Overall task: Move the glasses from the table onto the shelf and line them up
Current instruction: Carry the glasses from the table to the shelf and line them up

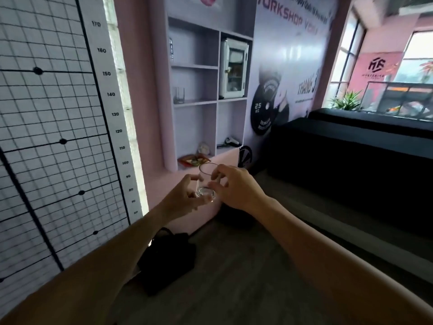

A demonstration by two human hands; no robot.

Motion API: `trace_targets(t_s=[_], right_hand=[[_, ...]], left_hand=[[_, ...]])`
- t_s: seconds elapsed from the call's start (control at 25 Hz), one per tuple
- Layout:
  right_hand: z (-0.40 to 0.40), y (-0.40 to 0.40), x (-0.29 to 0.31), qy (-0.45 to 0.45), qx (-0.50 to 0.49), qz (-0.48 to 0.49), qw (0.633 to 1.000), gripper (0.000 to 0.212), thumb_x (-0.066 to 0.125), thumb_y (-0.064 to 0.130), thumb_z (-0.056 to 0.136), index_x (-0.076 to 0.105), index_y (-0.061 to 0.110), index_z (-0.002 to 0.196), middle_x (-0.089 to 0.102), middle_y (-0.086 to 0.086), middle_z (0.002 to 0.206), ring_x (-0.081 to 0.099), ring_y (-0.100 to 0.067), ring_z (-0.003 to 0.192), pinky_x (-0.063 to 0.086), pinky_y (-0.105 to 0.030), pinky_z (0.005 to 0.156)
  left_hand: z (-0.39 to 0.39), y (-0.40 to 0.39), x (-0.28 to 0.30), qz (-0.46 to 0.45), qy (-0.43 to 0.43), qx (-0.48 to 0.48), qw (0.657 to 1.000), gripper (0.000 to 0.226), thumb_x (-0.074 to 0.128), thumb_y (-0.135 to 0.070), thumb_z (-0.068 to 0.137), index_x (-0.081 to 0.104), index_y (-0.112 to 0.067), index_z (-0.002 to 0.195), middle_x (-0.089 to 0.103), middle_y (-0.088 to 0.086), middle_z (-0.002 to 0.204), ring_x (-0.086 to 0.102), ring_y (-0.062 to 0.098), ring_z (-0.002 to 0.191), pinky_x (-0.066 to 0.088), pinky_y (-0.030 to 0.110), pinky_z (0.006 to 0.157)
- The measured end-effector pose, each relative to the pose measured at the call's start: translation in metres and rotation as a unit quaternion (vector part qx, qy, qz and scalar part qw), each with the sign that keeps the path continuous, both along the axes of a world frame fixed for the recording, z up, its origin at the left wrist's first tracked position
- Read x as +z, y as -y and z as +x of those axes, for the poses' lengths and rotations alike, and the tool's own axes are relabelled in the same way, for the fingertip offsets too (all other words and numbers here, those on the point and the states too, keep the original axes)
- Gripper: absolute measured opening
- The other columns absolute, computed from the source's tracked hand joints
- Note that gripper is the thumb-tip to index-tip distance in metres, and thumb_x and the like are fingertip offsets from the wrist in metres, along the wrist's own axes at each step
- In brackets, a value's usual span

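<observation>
Glass (207, 181) between both hands, shelf unit (194, 103) beyond, black bag (167, 261) below.

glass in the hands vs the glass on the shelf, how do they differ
The glass in the hands is held off any surface, between the left hand and the right hand; the glass on the shelf stands untouched in a compartment of the shelf unit. The held glass is tilted, its rim leaning away; the shelf glass stands upright. The held one looks larger, being nearer the camera. Both are clear, empty tumblers.
</observation>
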State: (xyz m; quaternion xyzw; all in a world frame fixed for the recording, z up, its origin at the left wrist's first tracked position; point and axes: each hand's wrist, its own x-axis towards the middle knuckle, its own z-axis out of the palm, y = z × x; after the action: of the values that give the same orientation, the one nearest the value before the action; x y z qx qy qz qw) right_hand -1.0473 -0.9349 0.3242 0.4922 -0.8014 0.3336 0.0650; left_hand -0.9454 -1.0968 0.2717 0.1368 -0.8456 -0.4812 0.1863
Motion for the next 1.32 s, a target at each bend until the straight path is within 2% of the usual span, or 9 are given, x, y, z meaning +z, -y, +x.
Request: trace_targets(t_s=[0.16, 0.24, 0.32, 0.48, 0.68, 0.96, 1.16, 1.32], right_hand=[[-0.079, 0.021, 0.008, 0.001, 0.012, -0.013, 1.0, 0.024, 0.069, 0.038, 0.086, 0.068, 0.024, 0.105, 0.071, -0.002, 0.102, 0.066, -0.022, 0.091, 0.056, -0.042, 0.081], [-0.124, 0.034, 0.018, -0.002, 0.018, -0.008, 1.0, 0.024, 0.068, 0.038, 0.087, 0.067, 0.022, 0.103, 0.071, -0.003, 0.099, 0.066, -0.023, 0.089, 0.055, -0.043, 0.081], [-0.164, 0.045, 0.029, -0.009, 0.027, -0.011, 1.0, 0.022, 0.067, 0.039, 0.087, 0.067, 0.021, 0.1, 0.071, -0.001, 0.096, 0.066, -0.022, 0.086, 0.055, -0.042, 0.079], [-0.224, 0.065, 0.046, -0.026, 0.042, -0.031, 0.998, 0.02, 0.065, 0.039, 0.089, 0.067, 0.024, 0.102, 0.071, 0.002, 0.099, 0.067, -0.02, 0.082, 0.056, -0.04, 0.078], [-0.29, 0.088, 0.045, -0.027, 0.05, -0.036, 0.998, 0.021, 0.066, 0.035, 0.088, 0.067, 0.022, 0.104, 0.07, -0.002, 0.101, 0.066, -0.023, 0.083, 0.055, -0.041, 0.08], [-0.367, 0.125, 0.033, -0.033, 0.045, -0.018, 0.998, 0.02, 0.066, 0.037, 0.088, 0.065, 0.026, 0.105, 0.068, 0.0, 0.105, 0.066, -0.021, 0.084, 0.054, -0.038, 0.079], [-0.45, 0.173, 0.044, -0.05, 0.03, -0.017, 0.998, 0.017, 0.066, 0.036, 0.088, 0.065, 0.027, 0.101, 0.068, 0.003, 0.101, 0.064, -0.019, 0.087, 0.055, -0.041, 0.079], [-0.522, 0.242, 0.059, -0.055, 0.033, -0.024, 0.998, 0.015, 0.066, 0.039, 0.087, 0.063, 0.031, 0.099, 0.067, 0.004, 0.101, 0.064, -0.017, 0.083, 0.056, -0.039, 0.076]], left_hand=[[-0.078, 0.026, 0.006, -0.006, -0.016, 0.006, 1.0, 0.062, 0.085, -0.037, 0.074, 0.047, -0.029, 0.122, 0.069, -0.001, 0.064, 0.061, 0.007, 0.054, 0.048, 0.022, 0.051], [-0.119, 0.038, 0.013, 0.003, -0.006, 0.017, 1.0, 0.063, 0.085, -0.045, 0.071, 0.047, -0.036, 0.121, 0.074, 0.004, 0.075, 0.065, 0.01, 0.059, 0.051, 0.024, 0.055], [-0.156, 0.045, 0.023, 0.023, -0.011, 0.043, 0.999, 0.062, 0.086, -0.05, 0.067, 0.05, -0.04, 0.116, 0.076, -0.001, 0.084, 0.068, 0.01, 0.064, 0.053, 0.023, 0.057], [-0.215, 0.057, 0.035, 0.065, -0.038, 0.077, 0.994, 0.055, 0.087, -0.038, 0.071, 0.054, -0.037, 0.115, 0.074, -0.004, 0.092, 0.066, 0.01, 0.068, 0.053, 0.027, 0.062], [-0.278, 0.077, 0.042, 0.059, -0.031, 0.078, 0.995, 0.056, 0.085, -0.034, 0.075, 0.051, -0.033, 0.12, 0.076, 0.0, 0.085, 0.065, 0.01, 0.067, 0.051, 0.028, 0.064], [-0.36, 0.113, 0.027, 0.062, -0.037, 0.07, 0.995, 0.059, 0.086, -0.037, 0.073, 0.051, -0.032, 0.12, 0.076, 0.001, 0.085, 0.065, 0.01, 0.066, 0.053, 0.026, 0.062], [-0.451, 0.168, 0.03, 0.045, -0.047, 0.045, 0.997, 0.067, 0.085, -0.052, 0.066, 0.049, -0.037, 0.121, 0.078, 0.002, 0.086, 0.072, 0.021, 0.072, 0.061, 0.035, 0.071], [-0.523, 0.239, 0.046, 0.027, -0.053, 0.05, 0.997, 0.063, 0.083, -0.055, 0.066, 0.048, -0.042, 0.117, 0.078, 0.005, 0.086, 0.074, 0.021, 0.072, 0.063, 0.037, 0.068]])
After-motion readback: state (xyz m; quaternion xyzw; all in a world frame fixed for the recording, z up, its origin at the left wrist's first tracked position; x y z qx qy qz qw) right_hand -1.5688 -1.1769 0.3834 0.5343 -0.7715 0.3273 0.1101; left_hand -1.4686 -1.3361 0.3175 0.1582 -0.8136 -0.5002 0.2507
